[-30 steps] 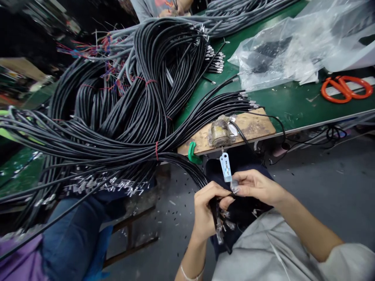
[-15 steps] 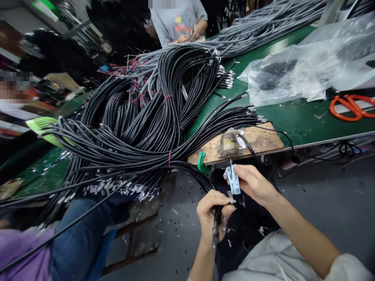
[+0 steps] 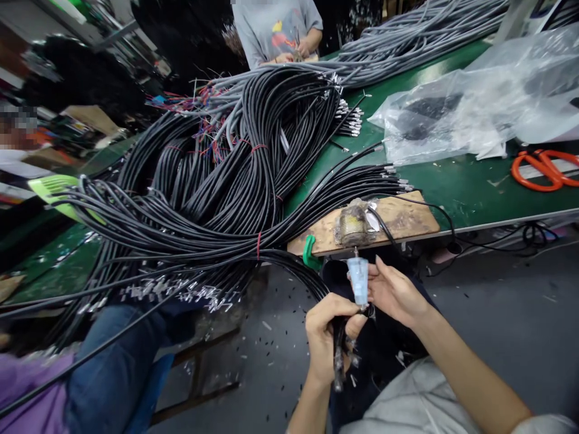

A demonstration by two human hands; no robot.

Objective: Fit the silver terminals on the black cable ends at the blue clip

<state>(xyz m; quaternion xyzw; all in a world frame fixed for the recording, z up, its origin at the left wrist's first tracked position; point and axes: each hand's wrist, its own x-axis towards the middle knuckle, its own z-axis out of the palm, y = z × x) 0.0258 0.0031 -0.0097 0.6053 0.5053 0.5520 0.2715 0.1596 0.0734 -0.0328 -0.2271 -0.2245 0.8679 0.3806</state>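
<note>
Over the green table (image 3: 470,187) sprawl black cables (image 3: 190,232). The left hand (image 3: 322,337) grips cable ends (image 3: 338,371) below the blue clip (image 3: 359,280), which hangs from the taped motor (image 3: 353,226). Half a second ago pinching the clip, the right hand (image 3: 398,292) is loosened beside it; the blurred clip probably spins.

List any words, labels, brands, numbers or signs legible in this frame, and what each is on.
None can be read.
Grey shirt: coloured print, no legible letters.
White patch by the wrapped cylinder: too small to read.
Blue clip: no lettering discernible.
</note>
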